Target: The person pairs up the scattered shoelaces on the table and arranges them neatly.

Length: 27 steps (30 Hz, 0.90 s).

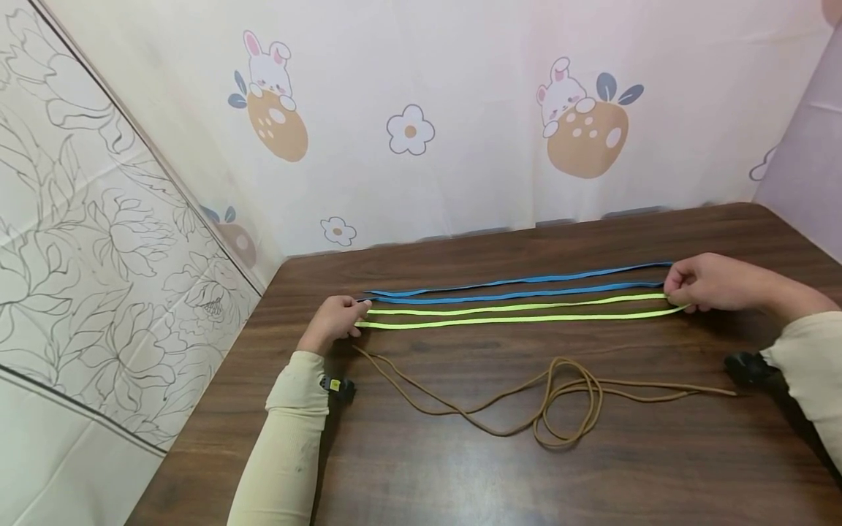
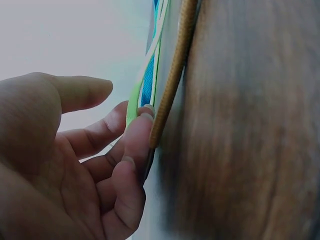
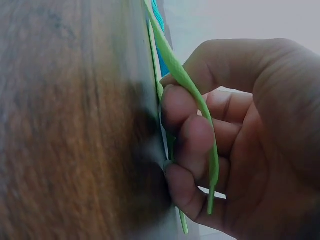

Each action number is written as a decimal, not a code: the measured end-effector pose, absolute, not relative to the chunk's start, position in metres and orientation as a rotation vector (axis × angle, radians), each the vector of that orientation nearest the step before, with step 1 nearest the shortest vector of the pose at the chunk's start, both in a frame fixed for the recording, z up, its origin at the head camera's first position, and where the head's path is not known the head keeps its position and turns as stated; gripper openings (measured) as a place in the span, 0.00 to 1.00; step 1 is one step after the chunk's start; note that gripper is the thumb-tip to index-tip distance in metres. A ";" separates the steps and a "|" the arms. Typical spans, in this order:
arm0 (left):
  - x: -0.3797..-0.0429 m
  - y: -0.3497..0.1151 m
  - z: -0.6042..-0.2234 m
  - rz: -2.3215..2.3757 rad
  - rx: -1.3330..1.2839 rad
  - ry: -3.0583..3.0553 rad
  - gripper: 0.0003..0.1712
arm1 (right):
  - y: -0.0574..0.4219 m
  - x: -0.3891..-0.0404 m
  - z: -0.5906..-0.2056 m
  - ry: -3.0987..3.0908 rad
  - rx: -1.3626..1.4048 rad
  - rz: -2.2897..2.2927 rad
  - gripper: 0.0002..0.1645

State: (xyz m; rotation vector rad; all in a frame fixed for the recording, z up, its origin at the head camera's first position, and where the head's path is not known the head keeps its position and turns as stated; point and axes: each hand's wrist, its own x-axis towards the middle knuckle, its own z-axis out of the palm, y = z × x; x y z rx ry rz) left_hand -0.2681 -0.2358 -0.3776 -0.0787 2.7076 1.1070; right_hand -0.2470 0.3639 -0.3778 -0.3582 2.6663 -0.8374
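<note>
My left hand (image 1: 334, 319) is at the left ends of a yellow-green shoelace (image 1: 526, 319), which lies in two parallel runs across the table. In the left wrist view its thumb stands away while the bent fingers touch the lace ends. At the other end my right hand (image 1: 713, 283) pinches the yellow-green shoelace, whose loose ends hang past the fingers in the right wrist view. Just behind lies a blue shoelace (image 1: 555, 277), also in two runs. Nearer me, a thin brown round shoelace (image 1: 559, 443) lies loosely looped, its dark tip (image 2: 149, 167) passing close by the left fingers.
All the laces lie on a dark wooden table (image 1: 421, 482). Behind it hangs a pale curtain (image 1: 473, 146) with rabbit and flower prints. A white panel (image 1: 85, 219) with line-drawn flowers borders the left side.
</note>
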 end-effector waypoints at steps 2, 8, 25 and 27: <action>-0.268 -0.236 -0.377 1.109 -0.081 2.703 0.23 | 0.364 -0.247 -0.378 2.664 -0.370 -0.834 0.04; -0.268 -0.237 -0.377 1.090 -0.086 2.719 0.23 | 0.364 -0.247 -0.378 2.682 -0.369 -0.826 0.05; -0.268 -0.239 -0.378 1.167 -0.169 2.716 0.20 | 0.370 -0.249 -0.375 2.873 -0.289 -0.707 0.13; -0.268 -0.240 -0.377 1.161 -0.171 2.719 0.20 | 0.370 -0.249 -0.373 2.900 -0.281 -0.674 0.13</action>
